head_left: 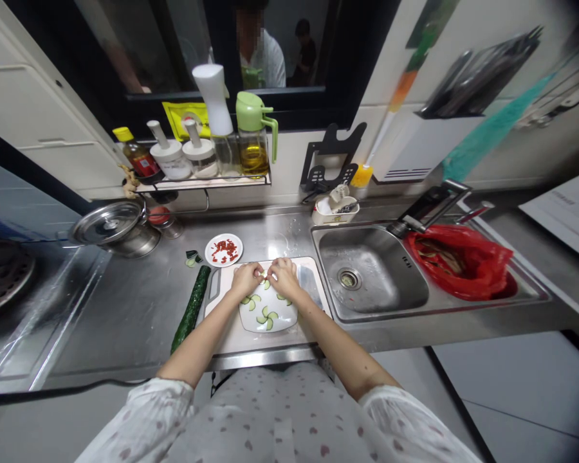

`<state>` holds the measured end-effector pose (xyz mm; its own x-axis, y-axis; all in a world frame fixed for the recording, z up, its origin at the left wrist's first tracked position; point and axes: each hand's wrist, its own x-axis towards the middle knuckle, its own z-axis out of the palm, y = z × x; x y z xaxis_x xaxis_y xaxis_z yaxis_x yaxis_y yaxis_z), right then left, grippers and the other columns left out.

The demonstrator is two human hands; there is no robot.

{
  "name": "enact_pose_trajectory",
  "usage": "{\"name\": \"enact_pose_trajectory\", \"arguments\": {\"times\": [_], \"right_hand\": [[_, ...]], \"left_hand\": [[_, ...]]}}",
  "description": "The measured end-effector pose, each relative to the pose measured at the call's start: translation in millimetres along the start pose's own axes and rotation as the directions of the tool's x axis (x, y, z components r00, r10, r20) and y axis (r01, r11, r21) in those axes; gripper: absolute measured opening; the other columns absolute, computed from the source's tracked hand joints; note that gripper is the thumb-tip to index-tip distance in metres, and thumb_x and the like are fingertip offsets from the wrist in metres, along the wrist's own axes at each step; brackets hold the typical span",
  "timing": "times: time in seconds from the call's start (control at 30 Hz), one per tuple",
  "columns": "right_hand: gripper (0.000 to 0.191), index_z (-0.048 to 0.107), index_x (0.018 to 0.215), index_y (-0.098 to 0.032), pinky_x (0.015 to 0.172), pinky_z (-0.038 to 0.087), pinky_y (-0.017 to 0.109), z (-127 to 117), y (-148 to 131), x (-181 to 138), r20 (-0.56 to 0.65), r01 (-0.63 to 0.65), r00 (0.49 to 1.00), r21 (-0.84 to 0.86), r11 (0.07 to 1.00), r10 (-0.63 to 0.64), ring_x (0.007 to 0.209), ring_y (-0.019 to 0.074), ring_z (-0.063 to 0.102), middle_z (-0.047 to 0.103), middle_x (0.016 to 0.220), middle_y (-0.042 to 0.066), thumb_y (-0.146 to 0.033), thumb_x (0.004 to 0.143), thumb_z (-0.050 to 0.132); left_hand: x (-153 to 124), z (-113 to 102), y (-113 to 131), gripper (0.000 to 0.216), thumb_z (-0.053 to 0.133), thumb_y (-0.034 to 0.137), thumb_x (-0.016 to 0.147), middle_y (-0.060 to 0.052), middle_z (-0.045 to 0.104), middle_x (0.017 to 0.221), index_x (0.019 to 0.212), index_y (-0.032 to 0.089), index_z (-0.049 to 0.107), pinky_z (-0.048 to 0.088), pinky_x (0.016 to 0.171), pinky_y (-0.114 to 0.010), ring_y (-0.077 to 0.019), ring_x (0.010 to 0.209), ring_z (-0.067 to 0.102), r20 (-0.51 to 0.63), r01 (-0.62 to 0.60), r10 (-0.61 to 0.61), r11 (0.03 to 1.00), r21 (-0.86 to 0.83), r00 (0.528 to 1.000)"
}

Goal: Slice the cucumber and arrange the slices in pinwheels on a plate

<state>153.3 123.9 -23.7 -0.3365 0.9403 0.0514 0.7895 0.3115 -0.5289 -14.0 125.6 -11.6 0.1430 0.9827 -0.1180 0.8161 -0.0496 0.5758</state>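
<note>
My left hand (247,280) and my right hand (283,278) meet over the far edge of a white plate (271,299). Fingertips on both sides are pinched around pale cucumber slices (266,283), partly hidden by the fingers. Nearer me on the plate, more thin slices form a pinwheel flower (267,318), with similar groups left and right. Beneath the plate lies a cutting board (289,341); a broad knife blade (311,287) appears to rest on its right side. A dark green cucumber (191,312) lies left of the board, next to my left forearm.
Behind the board sit a small dish (212,260) of chopped red bits and some cucumber scraps (192,259). A sink (374,270) is at right, with a red bag (463,270) beyond. At left stands a lidded pot (120,235); a condiment shelf (207,184) hangs behind.
</note>
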Motion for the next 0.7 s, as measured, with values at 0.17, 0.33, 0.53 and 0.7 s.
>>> {"name": "enact_pose_trajectory", "arguments": {"times": [0.17, 0.33, 0.53, 0.7], "right_hand": [[0.009, 0.066, 0.082, -0.021, 0.097, 0.028, 0.042, 1.3, 0.3, 0.5, 0.007, 0.000, 1.000, -0.006, 1.000, 0.000, 0.115, 0.0259, 0.034, 0.053, 0.115, 0.007, -0.024, 0.085, 0.058], [0.009, 0.066, 0.081, -0.021, 0.096, 0.028, 0.042, 5.9, 0.2, 1.4, 0.011, 0.018, 1.000, -0.009, 1.000, -0.018, 0.114, 0.0263, 0.034, 0.052, 0.115, 0.008, -0.025, 0.085, 0.059], [0.010, 0.065, 0.081, -0.021, 0.096, 0.029, 0.041, 6.8, -2.5, 0.8, 0.011, 0.019, 1.000, -0.023, 1.000, -0.019, 0.114, 0.0260, 0.035, 0.053, 0.115, 0.008, -0.026, 0.086, 0.059], [0.009, 0.065, 0.081, -0.021, 0.095, 0.029, 0.041, 5.7, -3.1, 0.1, 0.001, 0.013, 1.000, -0.023, 1.000, -0.013, 0.113, 0.0259, 0.036, 0.053, 0.114, 0.008, -0.024, 0.086, 0.058]], "left_hand": [[0.5, 1.8, -0.1, 0.014, 0.064, 0.025, 0.074, -0.002, 0.070, 0.081, 0.088, 0.023, 0.067, 0.039, 0.078, -0.031, -0.0214, 0.085, 0.062, 0.001, 0.007, -0.007, 1.000, 0.014, 1.000], [-0.2, 4.0, 0.1, 0.013, 0.063, 0.026, 0.075, -0.003, 0.070, 0.081, 0.087, 0.023, 0.067, 0.038, 0.078, -0.032, -0.0225, 0.087, 0.062, 0.000, 0.017, -0.017, 0.999, 0.036, 1.000], [-0.8, 3.9, -0.7, 0.014, 0.063, 0.027, 0.075, -0.003, 0.070, 0.082, 0.088, 0.023, 0.066, 0.038, 0.079, -0.032, -0.0231, 0.089, 0.062, 0.014, 0.029, -0.030, 0.999, 0.034, 0.999], [-0.5, 4.4, 0.0, 0.014, 0.064, 0.027, 0.075, -0.003, 0.070, 0.081, 0.088, 0.023, 0.067, 0.038, 0.079, -0.032, -0.0229, 0.088, 0.062, 0.011, 0.032, -0.033, 0.999, 0.039, 0.999]]}}
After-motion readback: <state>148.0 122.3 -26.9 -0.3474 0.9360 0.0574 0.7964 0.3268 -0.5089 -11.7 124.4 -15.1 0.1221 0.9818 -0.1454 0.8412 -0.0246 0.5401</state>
